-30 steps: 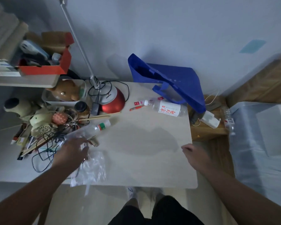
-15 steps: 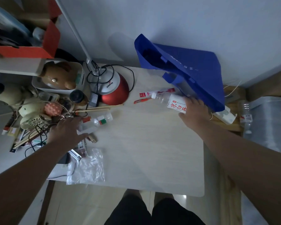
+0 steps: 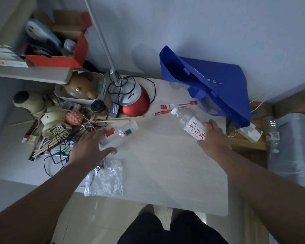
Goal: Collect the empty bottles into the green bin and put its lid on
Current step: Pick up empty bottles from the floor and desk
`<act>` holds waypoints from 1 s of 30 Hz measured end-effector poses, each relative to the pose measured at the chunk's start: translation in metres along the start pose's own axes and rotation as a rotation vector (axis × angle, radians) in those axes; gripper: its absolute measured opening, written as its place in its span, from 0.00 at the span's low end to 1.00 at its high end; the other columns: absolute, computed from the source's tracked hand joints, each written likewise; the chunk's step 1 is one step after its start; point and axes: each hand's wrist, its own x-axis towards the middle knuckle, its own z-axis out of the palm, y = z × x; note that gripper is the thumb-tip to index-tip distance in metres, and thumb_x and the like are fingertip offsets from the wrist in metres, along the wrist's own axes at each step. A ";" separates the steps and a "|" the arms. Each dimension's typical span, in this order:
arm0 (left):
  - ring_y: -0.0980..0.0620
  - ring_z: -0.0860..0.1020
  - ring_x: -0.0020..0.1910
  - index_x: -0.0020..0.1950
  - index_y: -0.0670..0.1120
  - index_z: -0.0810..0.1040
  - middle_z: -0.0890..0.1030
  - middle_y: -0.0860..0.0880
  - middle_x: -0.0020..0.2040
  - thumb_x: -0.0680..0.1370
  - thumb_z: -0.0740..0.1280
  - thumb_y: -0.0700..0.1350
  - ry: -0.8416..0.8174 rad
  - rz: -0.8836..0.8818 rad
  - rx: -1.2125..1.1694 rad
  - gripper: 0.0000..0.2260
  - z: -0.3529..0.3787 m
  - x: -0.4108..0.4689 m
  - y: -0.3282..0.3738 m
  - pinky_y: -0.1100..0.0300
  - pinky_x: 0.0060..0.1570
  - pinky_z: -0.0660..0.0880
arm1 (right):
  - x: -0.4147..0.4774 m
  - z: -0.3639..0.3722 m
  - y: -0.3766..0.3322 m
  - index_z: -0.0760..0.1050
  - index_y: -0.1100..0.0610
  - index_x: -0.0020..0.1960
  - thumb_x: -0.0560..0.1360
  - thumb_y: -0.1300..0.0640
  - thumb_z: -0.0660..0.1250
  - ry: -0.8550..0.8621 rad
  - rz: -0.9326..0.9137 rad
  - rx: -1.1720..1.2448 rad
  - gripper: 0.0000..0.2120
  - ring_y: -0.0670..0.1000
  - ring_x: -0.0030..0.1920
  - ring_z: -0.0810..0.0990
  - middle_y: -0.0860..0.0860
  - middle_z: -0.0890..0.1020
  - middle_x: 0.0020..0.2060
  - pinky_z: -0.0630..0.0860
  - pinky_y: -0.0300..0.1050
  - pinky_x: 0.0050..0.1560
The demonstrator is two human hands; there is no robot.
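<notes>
The clear bottle with red characters [image 3: 189, 121] on its white label lies tilted at the right side of the pale table [image 3: 165, 164], white cap pointing far and left. The right hand [image 3: 212, 136] holds it, fingers curled round its lower, labelled half. Whether it rests on the table or is just off it cannot be told.

Left of centre lies a second bottle [image 3: 121, 135], clear, with a white cap and red and green label patches, its cap to the right. The left hand [image 3: 90, 147] lies over its base end, fingers spread wide and fairly straight, thumb on the near side; the base is hidden under the hand.

A third bottle [image 3: 273, 136], clear and ribbed, sits off the table's right edge against a grey surface, dim and hard to read.

Beyond the held bottle a blue bag [image 3: 218, 81] leans at the wall, its inside dark. A red lamp base [image 3: 136, 107] stands far left of centre, and a crumpled plastic bag [image 3: 106, 180] lies at the near edge. The clutter of cables [image 3: 56, 155] on the left is too tangled to sort out
</notes>
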 end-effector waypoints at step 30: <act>0.53 0.84 0.47 0.59 0.54 0.80 0.86 0.52 0.49 0.73 0.73 0.61 0.542 -1.520 -1.401 0.18 0.221 -0.547 0.165 0.51 0.44 0.81 | -0.204 0.062 -0.082 0.70 0.40 0.62 0.59 0.44 0.63 -0.941 -0.803 -0.073 0.30 0.45 0.46 0.81 0.43 0.82 0.48 0.76 0.44 0.41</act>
